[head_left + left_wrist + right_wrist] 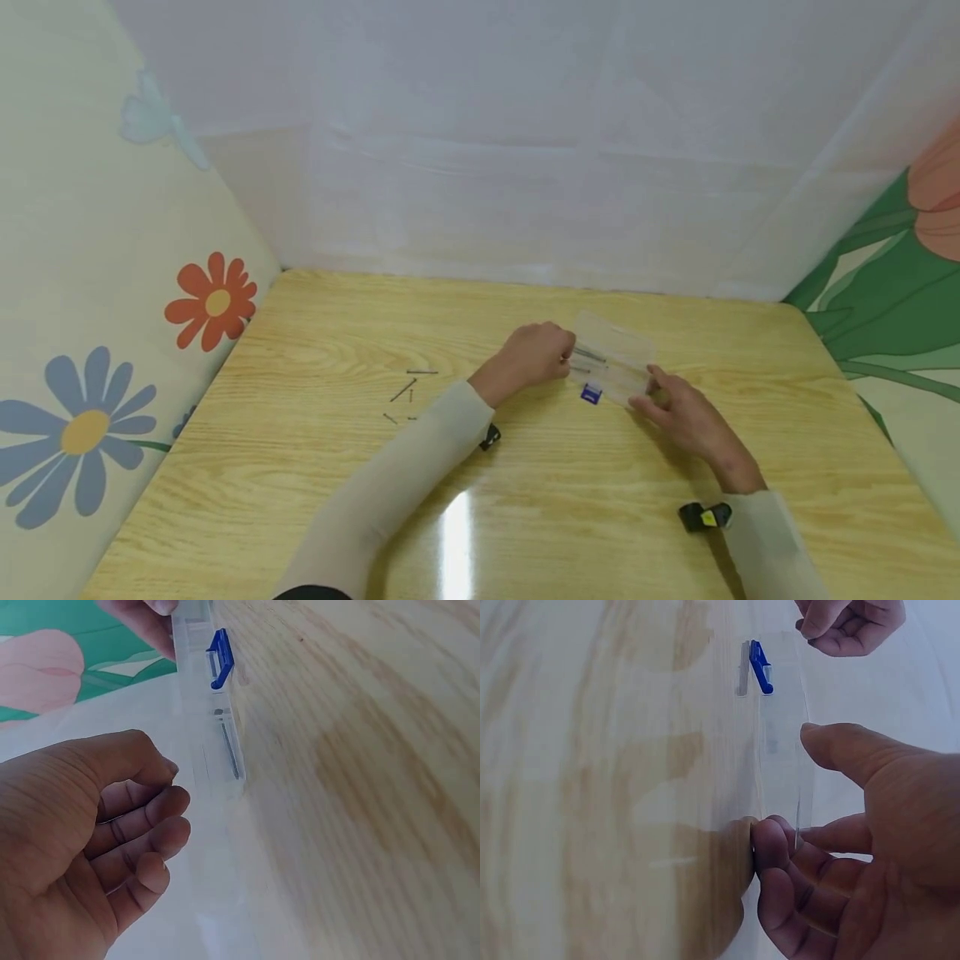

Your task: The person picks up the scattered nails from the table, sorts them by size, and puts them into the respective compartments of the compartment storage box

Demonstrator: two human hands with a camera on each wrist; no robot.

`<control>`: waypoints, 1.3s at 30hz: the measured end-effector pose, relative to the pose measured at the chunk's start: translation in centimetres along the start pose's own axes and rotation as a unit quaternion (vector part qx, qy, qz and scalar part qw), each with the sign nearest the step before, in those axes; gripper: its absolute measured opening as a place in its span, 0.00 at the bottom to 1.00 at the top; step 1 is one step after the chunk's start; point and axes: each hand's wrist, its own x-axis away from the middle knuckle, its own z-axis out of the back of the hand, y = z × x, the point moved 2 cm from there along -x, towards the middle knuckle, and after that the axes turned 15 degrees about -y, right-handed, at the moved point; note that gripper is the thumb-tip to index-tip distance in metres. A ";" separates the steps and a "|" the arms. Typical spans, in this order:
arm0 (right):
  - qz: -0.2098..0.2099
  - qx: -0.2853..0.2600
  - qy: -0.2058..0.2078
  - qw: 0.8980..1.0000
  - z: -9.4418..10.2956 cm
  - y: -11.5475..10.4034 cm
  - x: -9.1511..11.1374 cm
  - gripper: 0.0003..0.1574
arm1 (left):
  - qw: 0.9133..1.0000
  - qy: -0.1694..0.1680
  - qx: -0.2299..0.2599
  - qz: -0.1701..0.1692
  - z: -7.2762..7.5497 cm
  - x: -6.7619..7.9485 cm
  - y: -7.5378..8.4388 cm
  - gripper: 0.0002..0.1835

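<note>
A clear plastic box [628, 343] with a blue latch [591, 393] on its front sits right of the table's middle. Several nails [588, 356] show through it, and the left wrist view has one long nail [230, 751] behind the front wall. My right hand [684, 410] grips the box's right end, thumb at the upper edge and fingertips lower down near the tabletop. At the left end, my left hand [536, 354] is curled with thumb and index finger close together. Whether a nail is between those fingertips, I cannot tell.
Loose nails [403, 389] of differing lengths lie on the wooden table [300, 467], left of the left forearm. A white sheet [465, 183] hangs behind the table. Flower-patterned panels [82, 250] stand at both sides.
</note>
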 end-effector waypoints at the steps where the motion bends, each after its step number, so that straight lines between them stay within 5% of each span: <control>1: 0.000 0.001 0.000 1.000 0.0 0.0 0.0 0.49 | 1.000 -0.001 0.001 0.005 0.0 0.1 0.0 0.05; 16: -0.001 0.011 0.001 1.000 0.1 0.0 0.2 0.50 | 0.999 0.012 0.015 0.038 -0.4 3.9 -2.3 0.04; 39: 0.005 0.025 0.003 1.000 -0.1 -0.2 0.4 0.52 | 0.990 -0.014 0.047 0.131 -0.8 13.2 -6.7 0.12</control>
